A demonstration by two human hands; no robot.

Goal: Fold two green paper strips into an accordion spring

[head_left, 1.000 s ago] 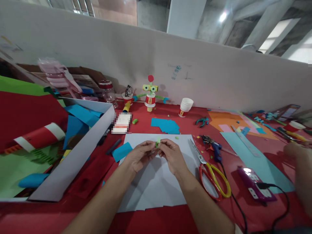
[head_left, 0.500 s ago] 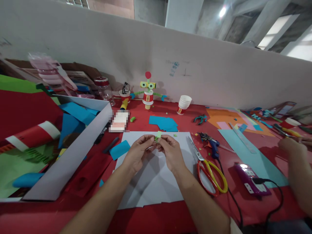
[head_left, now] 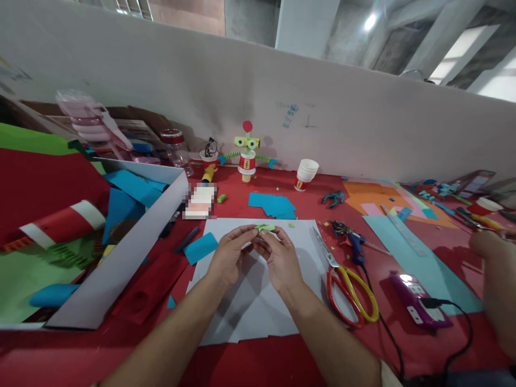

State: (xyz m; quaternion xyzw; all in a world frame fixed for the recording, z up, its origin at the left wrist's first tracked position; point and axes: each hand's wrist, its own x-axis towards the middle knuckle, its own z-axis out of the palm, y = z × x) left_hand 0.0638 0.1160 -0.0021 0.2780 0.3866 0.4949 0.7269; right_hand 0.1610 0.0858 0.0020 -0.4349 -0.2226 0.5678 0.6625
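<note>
Between the fingertips of both hands is a small light-green paper strip (head_left: 266, 228), partly covered by the fingers. My left hand (head_left: 234, 251) pinches its left end, and my right hand (head_left: 280, 255) pinches it from the right. Both hands are over white paper sheets (head_left: 258, 317). A tiny green scrap (head_left: 291, 225) lies just beyond the right hand. To the right rest large scissors (head_left: 342, 285) with one red and one yellow handle. A blue paper piece (head_left: 200, 248) lies left of my left hand.
A white box (head_left: 121, 258) of craft pieces stands left. Behind are a paper-cup robot figure (head_left: 247, 161), stacked cups (head_left: 306, 173) and pliers (head_left: 332, 199). A blue glue gun (head_left: 356, 244) and a purple device (head_left: 419, 301) with a cord lie right. Another person's arm (head_left: 494, 279) reaches in.
The green strip has turned from standing upright to lying more sideways between my fingers. The view has shifted slightly. The other person's arm at the right has moved a little.
</note>
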